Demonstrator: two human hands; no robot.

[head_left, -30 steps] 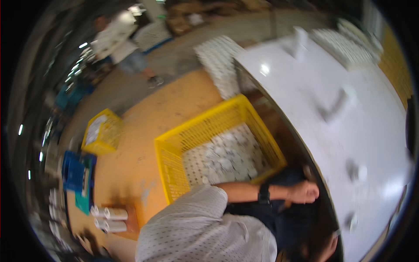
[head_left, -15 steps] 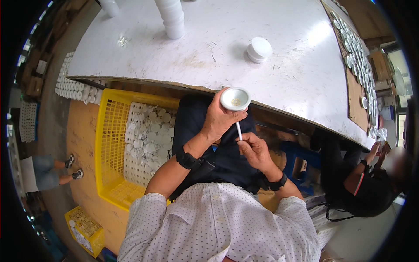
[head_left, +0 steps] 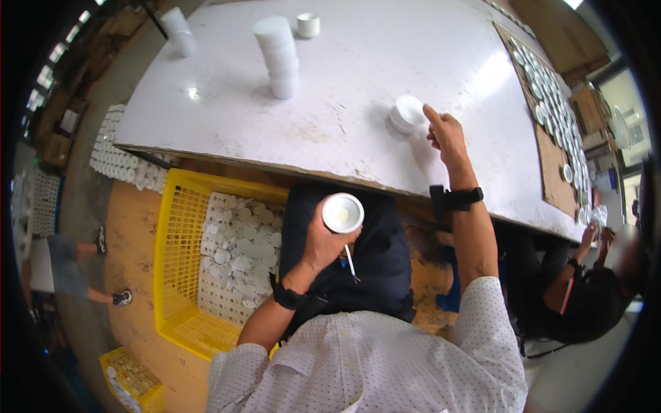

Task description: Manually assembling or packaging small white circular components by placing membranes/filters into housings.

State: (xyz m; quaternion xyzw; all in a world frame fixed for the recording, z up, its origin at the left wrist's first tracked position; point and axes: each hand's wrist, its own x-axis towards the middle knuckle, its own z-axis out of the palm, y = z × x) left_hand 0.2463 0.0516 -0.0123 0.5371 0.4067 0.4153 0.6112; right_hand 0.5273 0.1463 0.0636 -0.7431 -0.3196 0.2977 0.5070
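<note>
Over my lap, my left hand is wrapped round a small white lamp housing, a round downlight cup with its wide face up. Pale yellow spots show on the cup's bottom. From its underside hangs a short white cable, whose end shows thin bare wires. My right hand reaches over the table, a finger stretched to the right edge of a short stack of round white covers. I see nothing held in it; some of its fingers are partly hidden.
The white table carries a tall stack of white cups and a small white cup. On the right edge lies a board of white discs. A yellow crate of white discs stands left of my legs. A co-worker sits at right.
My right hand has let go of the cable and moved up to the stack of covers. My left hand has lowered the lamp housing toward my lap. The view has shifted.
</note>
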